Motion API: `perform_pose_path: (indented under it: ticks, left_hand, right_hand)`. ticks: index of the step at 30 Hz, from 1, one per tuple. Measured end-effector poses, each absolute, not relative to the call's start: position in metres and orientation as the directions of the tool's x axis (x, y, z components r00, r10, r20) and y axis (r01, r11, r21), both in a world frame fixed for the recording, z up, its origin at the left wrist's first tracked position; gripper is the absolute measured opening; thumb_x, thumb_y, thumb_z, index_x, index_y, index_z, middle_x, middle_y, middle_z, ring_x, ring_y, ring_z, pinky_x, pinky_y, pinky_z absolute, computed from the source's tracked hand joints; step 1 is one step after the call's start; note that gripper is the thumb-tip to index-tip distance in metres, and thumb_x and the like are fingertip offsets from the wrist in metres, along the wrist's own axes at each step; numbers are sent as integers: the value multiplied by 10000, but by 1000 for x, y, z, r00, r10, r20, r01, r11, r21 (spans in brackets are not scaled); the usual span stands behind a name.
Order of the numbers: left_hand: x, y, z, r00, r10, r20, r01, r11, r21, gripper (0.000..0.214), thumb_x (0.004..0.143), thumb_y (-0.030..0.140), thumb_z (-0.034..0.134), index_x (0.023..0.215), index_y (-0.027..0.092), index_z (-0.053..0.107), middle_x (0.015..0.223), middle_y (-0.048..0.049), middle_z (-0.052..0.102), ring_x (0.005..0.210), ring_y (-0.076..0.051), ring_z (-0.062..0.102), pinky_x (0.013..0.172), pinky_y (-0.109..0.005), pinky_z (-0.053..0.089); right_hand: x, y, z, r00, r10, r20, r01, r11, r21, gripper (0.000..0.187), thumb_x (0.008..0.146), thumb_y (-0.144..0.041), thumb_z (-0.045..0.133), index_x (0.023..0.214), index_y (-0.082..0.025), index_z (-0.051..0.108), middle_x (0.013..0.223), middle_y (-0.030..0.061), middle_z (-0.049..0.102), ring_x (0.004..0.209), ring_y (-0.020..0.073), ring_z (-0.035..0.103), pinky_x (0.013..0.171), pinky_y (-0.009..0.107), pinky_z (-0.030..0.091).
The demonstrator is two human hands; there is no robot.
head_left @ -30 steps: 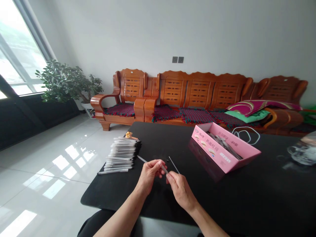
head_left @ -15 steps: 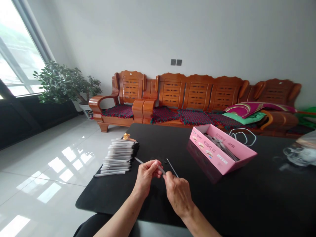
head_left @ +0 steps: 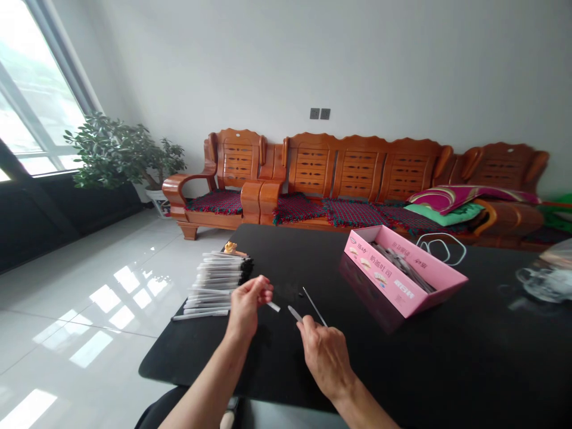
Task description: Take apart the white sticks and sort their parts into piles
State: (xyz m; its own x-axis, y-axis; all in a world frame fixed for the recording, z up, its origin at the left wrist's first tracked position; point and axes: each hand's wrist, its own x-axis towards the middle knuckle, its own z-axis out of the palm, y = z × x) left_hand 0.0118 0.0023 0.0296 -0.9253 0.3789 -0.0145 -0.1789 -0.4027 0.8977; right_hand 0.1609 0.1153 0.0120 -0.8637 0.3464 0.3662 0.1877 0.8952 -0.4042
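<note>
My left hand (head_left: 251, 301) is closed in a pinch on a pale pen tube (head_left: 273, 307), whose white end sticks out below the fingers. To its right, my right hand (head_left: 325, 354) is closed on a translucent grey pen piece (head_left: 295, 313) with a rounded, tapered end pointing at the tube. The two pieces are apart. A thin pen refill (head_left: 314, 305) slants just beyond my right hand; whether the fingers touch it I cannot tell. Near its tip lies a small black plug (head_left: 301, 294). A row of pens (head_left: 214, 280) with dark ends lies left of my left hand.
On the black table (head_left: 402, 369), a pink box (head_left: 379, 271) holds many grey pen parts. A white cord (head_left: 458, 253) lies behind it, and a clear plastic bag (head_left: 547, 277) at the right. A small yellowish figure (head_left: 230, 247) sits behind the pens. A wooden sofa (head_left: 313, 167) stands beyond.
The hands have drawn apart. My left hand has moved left with the pale tube, and the grey piece in my right hand now shows its tapered end.
</note>
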Motion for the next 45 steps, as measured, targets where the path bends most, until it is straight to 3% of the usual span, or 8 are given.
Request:
perform_pose_path:
  ticks: [2, 7, 11, 20, 27, 30, 40, 45]
  left_hand:
    - [-1, -5, 32, -946, 324, -16, -168, -447, 879, 307, 660, 383, 762, 765, 103, 691, 671, -42, 666, 530, -87, 553, 526, -192, 454]
    - [20, 1, 26, -808, 585, -75, -331, -344, 878, 340, 671, 388, 760, 849, 101, 724, 740, -62, 662, 557, -82, 552, 506, -181, 432]
    - [54, 22, 10, -674, 730, -108, -439, -279, 854, 364, 675, 376, 766, 899, 95, 710, 695, -58, 651, 545, -96, 564, 549, -227, 472]
    - [51, 30, -5, -804, 591, -70, -260, -243, 935, 322, 667, 416, 748, 739, 121, 642, 615, -39, 648, 512, -135, 606, 488, -239, 498]
    - [16, 23, -15, -873, 487, 0, -77, -140, 987, 351, 652, 419, 746, 797, 101, 713, 565, -53, 657, 494, -145, 609, 485, -237, 507]
    - [7, 19, -16, -885, 465, 34, -26, -122, 992, 350, 662, 414, 737, 822, 103, 721, 561, -52, 661, 487, -144, 609, 480, -231, 503]
    - [-16, 22, -11, -898, 420, 130, 141, -3, 990, 218, 720, 309, 675, 802, 113, 723, 544, -44, 653, 464, -139, 596, 481, -237, 495]
    - [-23, 34, -23, -875, 456, 161, 238, 118, 964, 227, 753, 225, 617, 918, 118, 730, 619, -44, 678, 526, -147, 622, 552, -259, 514]
  right_hand:
    - [164, 118, 10, -852, 376, 366, 197, 876, -441, 383, 962, -391, 303, 767, -199, 571, 538, 42, 589, 463, 141, 526, 511, 266, 248]
    - [165, 126, 24, -806, 484, 340, 73, 652, -754, 361, 942, -446, 332, 819, -210, 576, 642, 38, 626, 548, 149, 546, 541, 246, 350]
    - [163, 126, 22, -843, 460, 279, 57, 591, -804, 292, 906, -452, 432, 924, -220, 608, 738, 39, 677, 628, 165, 596, 590, 240, 398]
    - [162, 142, 8, -848, 428, 313, 192, 798, -571, 316, 938, -412, 363, 1002, -222, 607, 746, 56, 707, 690, 188, 666, 601, 244, 372]
    - [159, 214, -12, -749, 586, 308, 591, 802, -87, 226, 908, -252, 418, 814, -180, 611, 757, 76, 662, 666, 182, 634, 562, 269, 311]
    - [158, 236, -24, -709, 605, 363, 655, 755, 21, 231, 902, -249, 431, 842, -172, 640, 791, 89, 631, 678, 192, 616, 574, 286, 308]
    - [153, 236, -19, -693, 492, 526, 580, 815, 1, 214, 893, -240, 465, 998, -161, 634, 871, 106, 607, 823, 230, 541, 745, 330, 331]
    - [142, 187, -25, -809, 371, 456, 380, 922, -77, 258, 909, -289, 462, 696, -194, 571, 737, 53, 603, 749, 191, 539, 733, 305, 312]
